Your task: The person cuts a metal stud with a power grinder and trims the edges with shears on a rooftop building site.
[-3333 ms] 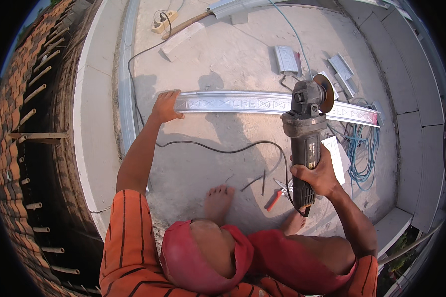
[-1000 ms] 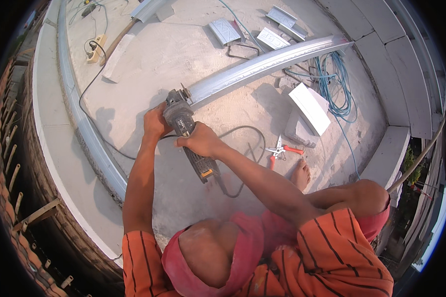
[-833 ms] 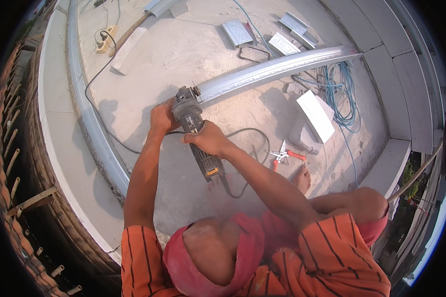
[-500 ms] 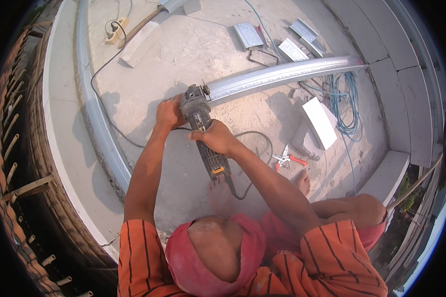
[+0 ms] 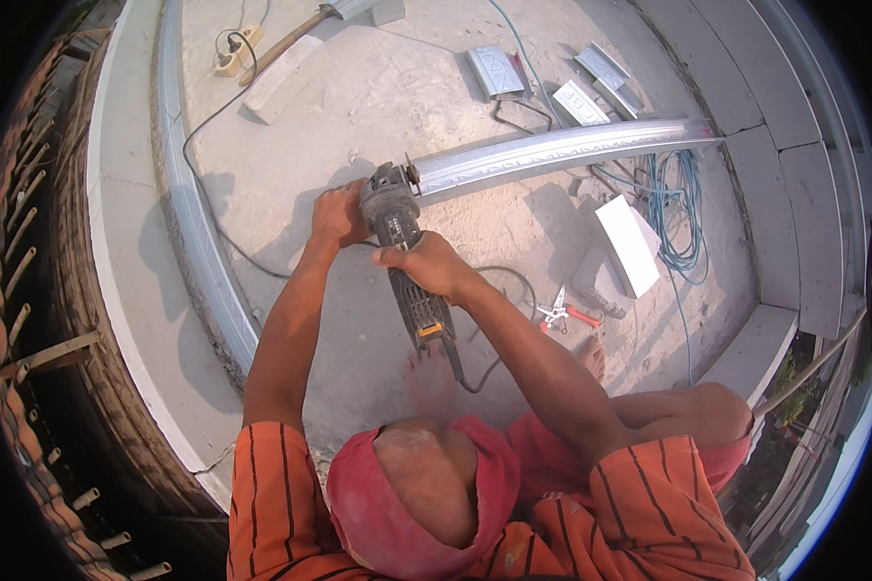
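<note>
An angle grinder (image 5: 417, 308), dark with a yellow-orange patch near its rear, is held in both hands over the dusty floor. My left hand (image 5: 339, 217) is closed beside the grinder's head, apparently around its side handle, which the fingers hide. Wrapped over the tool's body is my right hand (image 5: 428, 264), thumb toward the left. The upright cutting disc (image 5: 412, 172) stands at the near left end of a long silvery metal channel (image 5: 562, 145); whether it touches the metal I cannot tell. That channel reaches right toward the block wall, raised on supports partly hidden beneath it.
A white block (image 5: 628, 244) leans on a rough grey one, beside red-handled snips (image 5: 564, 312). Coiled blue cable (image 5: 678, 213) lies by the right wall (image 5: 761, 194). Cut channel pieces (image 5: 495, 74) lie beyond. The grinder's black cord crosses the floor toward a yellowish socket strip (image 5: 239, 51).
The whole view has shifted slightly. Both hands keep the same hold on the grinder, and its disc stays at the channel's end.
</note>
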The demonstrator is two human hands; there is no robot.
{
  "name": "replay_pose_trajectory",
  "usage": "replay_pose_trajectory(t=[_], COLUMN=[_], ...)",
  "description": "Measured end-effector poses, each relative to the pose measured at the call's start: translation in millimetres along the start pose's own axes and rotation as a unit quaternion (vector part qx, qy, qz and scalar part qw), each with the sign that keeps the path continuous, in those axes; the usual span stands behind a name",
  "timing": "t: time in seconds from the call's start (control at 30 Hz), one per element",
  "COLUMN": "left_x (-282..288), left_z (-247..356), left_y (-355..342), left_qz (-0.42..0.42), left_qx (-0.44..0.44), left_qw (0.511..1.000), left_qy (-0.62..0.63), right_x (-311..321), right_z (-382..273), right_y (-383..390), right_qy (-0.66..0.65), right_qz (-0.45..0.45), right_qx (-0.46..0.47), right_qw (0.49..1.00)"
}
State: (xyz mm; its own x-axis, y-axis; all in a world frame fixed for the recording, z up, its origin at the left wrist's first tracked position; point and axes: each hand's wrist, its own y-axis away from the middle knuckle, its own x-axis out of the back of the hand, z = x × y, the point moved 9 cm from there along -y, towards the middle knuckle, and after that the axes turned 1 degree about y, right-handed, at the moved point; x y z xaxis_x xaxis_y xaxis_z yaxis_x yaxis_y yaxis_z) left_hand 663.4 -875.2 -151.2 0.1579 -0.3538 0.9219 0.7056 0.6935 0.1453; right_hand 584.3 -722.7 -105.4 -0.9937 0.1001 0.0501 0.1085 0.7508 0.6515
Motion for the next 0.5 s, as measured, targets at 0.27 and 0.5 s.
replay_pose_trajectory(t=[0.27, 0.5], left_x=[2.7, 2.1], left_z=[3.9, 2.5], left_y=[0.9, 0.3], left_qz=[-0.010, -0.016], left_qx=[-0.005, -0.004], left_qw=[1.000, 1.000], left_qy=[-0.002, -0.009], right_x=[-0.5, -1.8], right_z=[6.6, 4.5], right_y=[-4.9, -4.8], right_qy=[-0.008, -0.017], right_qz=[-0.002, -0.010], right_qx=[0.003, -0.001], right_qw=[1.000, 1.000])
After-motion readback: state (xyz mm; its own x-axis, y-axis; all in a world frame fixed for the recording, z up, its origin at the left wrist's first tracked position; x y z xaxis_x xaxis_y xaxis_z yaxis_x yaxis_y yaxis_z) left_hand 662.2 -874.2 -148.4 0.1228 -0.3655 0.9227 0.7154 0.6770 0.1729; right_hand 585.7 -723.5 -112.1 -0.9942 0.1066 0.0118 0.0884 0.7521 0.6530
